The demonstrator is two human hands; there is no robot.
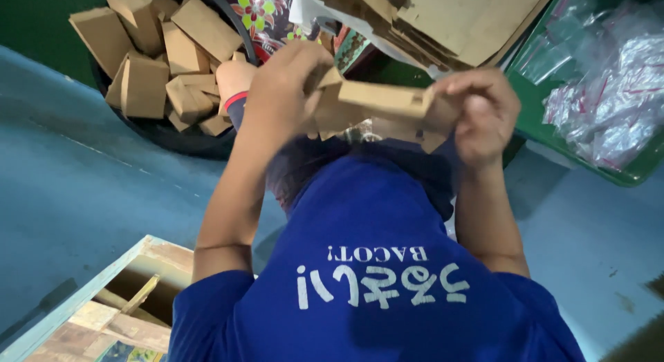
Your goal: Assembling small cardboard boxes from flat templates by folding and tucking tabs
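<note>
Brown cardboard box (377,103), small and half folded, is held up in front of the person's blue shirt (373,265). The left hand (287,92) is clenched around one end of it and the right hand (481,113) pinches the other. Behind, on the grey floor (83,168), a dark tub (173,137) holds many folded boxes (149,61). A green bin (622,170) with clear plastic bags (609,92) stands toward the floor's far right.

Brown cardboard piece (384,99); blue shirt (373,265) with white lettering; green crate (546,106); black tub (173,137); grey-blue floor (83,168).
</note>
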